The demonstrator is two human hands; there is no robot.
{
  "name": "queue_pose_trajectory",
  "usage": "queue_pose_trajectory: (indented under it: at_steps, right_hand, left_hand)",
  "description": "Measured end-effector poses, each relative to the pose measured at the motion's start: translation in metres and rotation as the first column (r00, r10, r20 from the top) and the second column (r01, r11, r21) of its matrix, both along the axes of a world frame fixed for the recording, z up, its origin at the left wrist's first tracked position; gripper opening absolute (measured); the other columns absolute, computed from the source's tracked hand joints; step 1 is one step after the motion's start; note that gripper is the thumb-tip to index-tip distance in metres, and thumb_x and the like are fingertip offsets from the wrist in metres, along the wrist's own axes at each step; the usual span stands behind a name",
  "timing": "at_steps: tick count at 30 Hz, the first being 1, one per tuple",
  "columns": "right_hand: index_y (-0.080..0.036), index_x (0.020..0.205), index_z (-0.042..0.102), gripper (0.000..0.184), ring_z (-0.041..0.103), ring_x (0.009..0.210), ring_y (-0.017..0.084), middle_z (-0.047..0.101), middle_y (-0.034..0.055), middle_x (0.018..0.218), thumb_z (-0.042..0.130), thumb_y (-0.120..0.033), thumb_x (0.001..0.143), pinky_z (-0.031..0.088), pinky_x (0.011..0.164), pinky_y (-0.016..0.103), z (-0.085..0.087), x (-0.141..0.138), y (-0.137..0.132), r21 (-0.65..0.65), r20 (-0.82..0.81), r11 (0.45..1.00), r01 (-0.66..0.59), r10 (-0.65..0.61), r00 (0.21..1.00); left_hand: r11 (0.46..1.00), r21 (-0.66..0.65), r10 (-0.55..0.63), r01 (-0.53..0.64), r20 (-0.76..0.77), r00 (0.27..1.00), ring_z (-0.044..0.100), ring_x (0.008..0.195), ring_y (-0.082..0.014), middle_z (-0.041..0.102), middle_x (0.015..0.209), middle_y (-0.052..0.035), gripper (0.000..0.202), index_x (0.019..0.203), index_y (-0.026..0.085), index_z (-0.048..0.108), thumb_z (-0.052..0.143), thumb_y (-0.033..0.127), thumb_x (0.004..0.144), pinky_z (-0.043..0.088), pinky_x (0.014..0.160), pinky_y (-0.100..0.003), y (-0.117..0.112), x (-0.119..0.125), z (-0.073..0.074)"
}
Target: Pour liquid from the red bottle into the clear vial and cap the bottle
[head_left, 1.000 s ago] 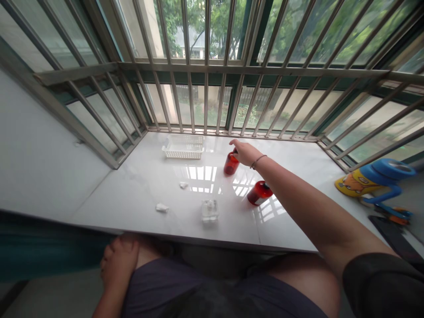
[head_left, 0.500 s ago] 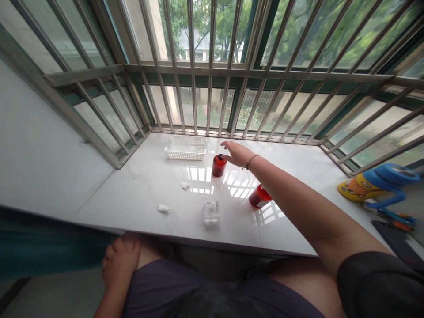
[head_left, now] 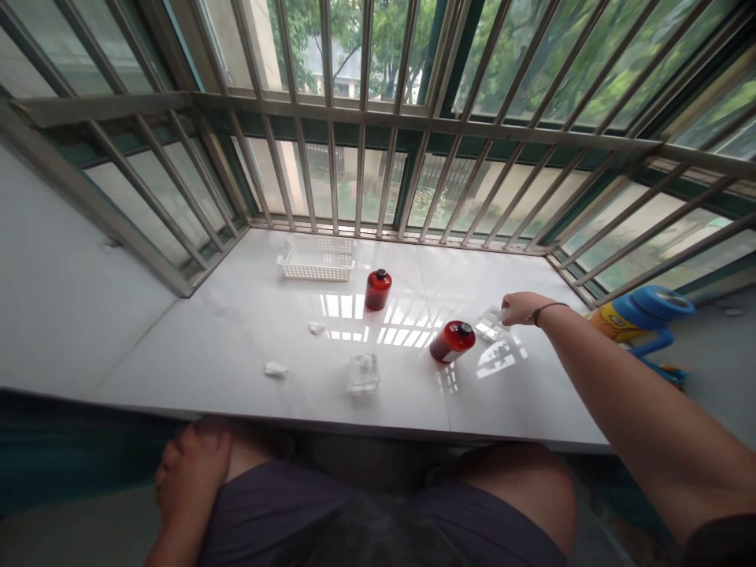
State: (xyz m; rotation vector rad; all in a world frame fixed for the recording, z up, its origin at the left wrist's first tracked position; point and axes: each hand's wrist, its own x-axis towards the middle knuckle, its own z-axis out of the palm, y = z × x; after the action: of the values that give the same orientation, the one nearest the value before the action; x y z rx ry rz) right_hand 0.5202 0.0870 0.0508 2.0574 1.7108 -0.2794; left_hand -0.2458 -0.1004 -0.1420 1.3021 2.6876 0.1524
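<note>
My right hand (head_left: 523,308) is at the right of the white table, its fingers closed at the edge of a small clear, glassy container (head_left: 489,324). Glare hides part of the grip. Just left of it a red bottle (head_left: 450,343) with a black cap stands on the table. Another red bottle (head_left: 378,291) stands farther back. My left hand (head_left: 192,465) rests on my left knee, fingers lying over it, holding nothing. Near the front edge sits a clear square jar (head_left: 363,373) with something white inside.
A white perforated basket (head_left: 317,272) stands at the back left. Two crumpled white scraps (head_left: 276,369) lie on the left part of the white table (head_left: 201,354). A blue and yellow cup (head_left: 635,319) is at the far right. Metal window bars (head_left: 383,181) close off the back.
My right hand has moved from beside the rear red bottle to the right, onto the clear container. Its arm uncovers the nearer bottle. The view has shifted slightly right; my left hand stays on the knee.
</note>
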Motion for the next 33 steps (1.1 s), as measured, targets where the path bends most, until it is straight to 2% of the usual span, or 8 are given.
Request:
queue_pose_trajectory:
  at_steps: [3, 7, 12, 15, 19, 23, 29, 33]
  right_hand:
    - [-0.021, 0.093, 0.083, 0.022, 0.076, 0.099, 0.036, 0.082, 0.0155, 0.1, 0.085, -0.034, 0.075, 0.054, 0.083, 0.04, -0.007, 0.012, -0.002, 0.028, -0.009, 0.999, -0.016, 0.016, 1.0]
    - [-0.022, 0.1, 0.084, 0.033, 0.074, 0.094, 0.036, 0.082, 0.0167, 0.104, 0.086, -0.039, 0.071, 0.053, 0.079, 0.041, -0.007, 0.017, 0.004, 0.086, -0.027, 0.995, -0.048, 0.05, 0.998]
    - [-0.02, 0.105, 0.083, 0.041, 0.073, 0.092, 0.035, 0.08, 0.018, 0.106, 0.083, -0.053, 0.082, 0.053, 0.077, 0.041, -0.003, 0.006, 0.013, 0.144, -0.045, 0.986, -0.089, 0.097, 0.994]
    - [-0.018, 0.105, 0.083, 0.041, 0.072, 0.095, 0.034, 0.079, 0.0195, 0.113, 0.077, -0.056, 0.089, 0.053, 0.079, 0.041, -0.002, -0.008, 0.019, 0.166, -0.053, 0.978, -0.128, 0.138, 0.989]
    - [-0.018, 0.109, 0.082, 0.041, 0.072, 0.099, 0.031, 0.074, 0.0184, 0.126, 0.072, -0.055, 0.094, 0.054, 0.083, 0.04, 0.0, -0.034, 0.032, 0.202, -0.065, 0.962, -0.184, 0.201, 0.977]
    - [-0.018, 0.104, 0.082, 0.04, 0.071, 0.095, 0.029, 0.072, 0.017, 0.131, 0.072, -0.055, 0.096, 0.055, 0.083, 0.039, 0.004, -0.068, 0.051, 0.224, -0.081, 0.946, -0.234, 0.257, 0.963]
    - [-0.017, 0.099, 0.083, 0.039, 0.072, 0.095, 0.029, 0.073, 0.0177, 0.129, 0.072, -0.054, 0.098, 0.058, 0.086, 0.04, 0.007, -0.135, 0.078, 0.247, -0.104, 0.923, -0.295, 0.328, 0.939]
    - [-0.017, 0.101, 0.083, 0.042, 0.074, 0.094, 0.03, 0.075, 0.0188, 0.123, 0.07, -0.056, 0.1, 0.06, 0.086, 0.041, 0.006, -0.175, 0.087, 0.278, -0.131, 0.918, -0.284, 0.329, 0.935]
  left_hand:
    - [1.0, 0.008, 0.015, -0.015, 0.008, 1.0, 0.052, 0.142, -0.0537, 0.052, 0.149, -0.0329, 0.094, 0.161, 0.009, 0.043, 0.038, 0.078, 0.096, 0.048, 0.111, -0.063, 0.0, 0.002, 0.003]
    - [1.0, 0.024, -0.006, 0.006, 0.019, 1.0, 0.052, 0.141, -0.0538, 0.053, 0.15, -0.0319, 0.091, 0.162, 0.011, 0.042, 0.041, 0.074, 0.097, 0.048, 0.108, -0.065, 0.0, 0.004, 0.005]
    - [1.0, 0.005, 0.006, -0.006, 0.005, 1.0, 0.052, 0.141, -0.0532, 0.052, 0.15, -0.0327, 0.092, 0.161, 0.009, 0.043, 0.039, 0.075, 0.098, 0.048, 0.109, -0.062, -0.001, 0.002, 0.003]
    - [1.0, 0.01, -0.012, 0.012, -0.01, 1.0, 0.053, 0.14, -0.0522, 0.053, 0.148, -0.0324, 0.089, 0.161, 0.009, 0.042, 0.04, 0.073, 0.099, 0.047, 0.11, -0.061, -0.001, 0.002, 0.001]
    - [1.0, 0.013, -0.009, 0.009, -0.017, 1.0, 0.054, 0.139, -0.0516, 0.053, 0.148, -0.0319, 0.089, 0.16, 0.01, 0.042, 0.038, 0.074, 0.099, 0.048, 0.11, -0.06, -0.002, 0.001, -0.001]
    - [1.0, 0.027, -0.001, 0.002, -0.015, 1.0, 0.054, 0.139, -0.0502, 0.052, 0.149, -0.0311, 0.088, 0.161, 0.011, 0.042, 0.041, 0.073, 0.099, 0.048, 0.11, -0.06, -0.002, 0.001, -0.001]
    - [1.0, 0.007, 0.009, -0.009, -0.003, 1.0, 0.055, 0.138, -0.0511, 0.052, 0.15, -0.0307, 0.086, 0.16, 0.012, 0.044, 0.039, 0.073, 0.1, 0.048, 0.111, -0.06, -0.002, 0.006, 0.007]
    - [1.0, 0.005, 0.002, -0.002, -0.016, 1.0, 0.054, 0.14, -0.0495, 0.052, 0.15, -0.0299, 0.084, 0.16, 0.011, 0.042, 0.04, 0.07, 0.1, 0.047, 0.112, -0.059, -0.003, 0.008, 0.009]
